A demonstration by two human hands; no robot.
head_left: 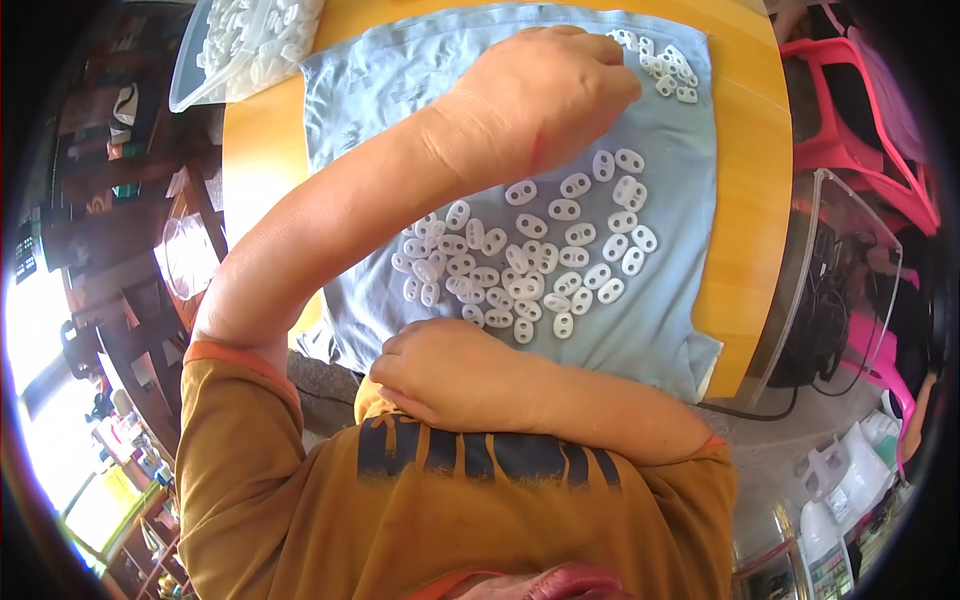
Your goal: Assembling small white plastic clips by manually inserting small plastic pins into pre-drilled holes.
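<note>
My left hand [560,95] reaches across the light blue cloth [390,110] to its far right part. Its fingers are curled closed, and their tips are hidden behind the hand. Just right of it lies a small cluster of white oval two-hole plastic pieces [668,70]. Many more such pieces [525,285] are spread over the middle and near part of the cloth, some overlapping. My right hand [440,372] rests at the near edge of the cloth, close to my body, below the scattered pieces. Its back faces up and its fingers bend down, mostly out of sight.
A clear container [245,60] with a bag of white pieces stands at the table's far left corner. The yellow wooden table [745,200] shows around the cloth. To the right are a clear bin [815,270] with dark cables and a pink chair [835,95].
</note>
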